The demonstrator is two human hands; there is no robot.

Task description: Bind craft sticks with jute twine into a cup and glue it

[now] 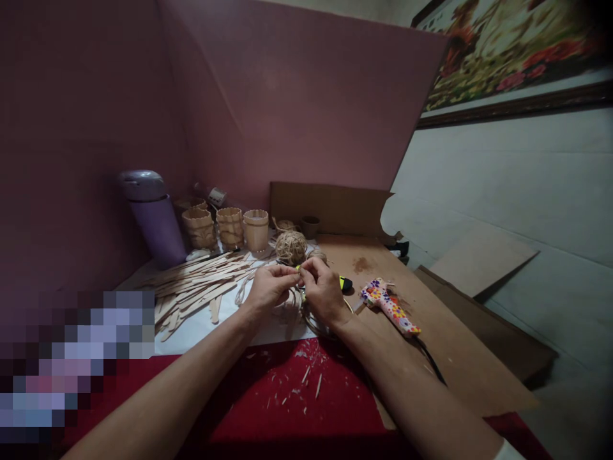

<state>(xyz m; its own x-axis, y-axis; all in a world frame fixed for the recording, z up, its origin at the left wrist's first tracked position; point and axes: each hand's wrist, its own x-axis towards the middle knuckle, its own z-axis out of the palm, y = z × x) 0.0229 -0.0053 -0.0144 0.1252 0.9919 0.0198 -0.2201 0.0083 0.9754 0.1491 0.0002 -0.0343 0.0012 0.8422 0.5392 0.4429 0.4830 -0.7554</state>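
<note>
My left hand (268,287) and my right hand (326,292) meet over the middle of the table, their fingertips pinched close together. Whatever sits between the fingers is too small and covered to make out. Just behind them lies a ball of twine (291,248). Pale loose strands (288,310) hang or lie below the hands. A thin round hoop (311,324) shows partly under my right hand. A yellow and black tool (345,283) pokes out behind my right wrist, mostly hidden.
Flat wooden sticks (201,294) are heaped at left, before wooden cups (256,230) and a purple bottle (160,227). A flower-patterned glue gun (393,308) with a black cord rests on cardboard (445,377) at right. Wood scraps litter the red cloth (268,396).
</note>
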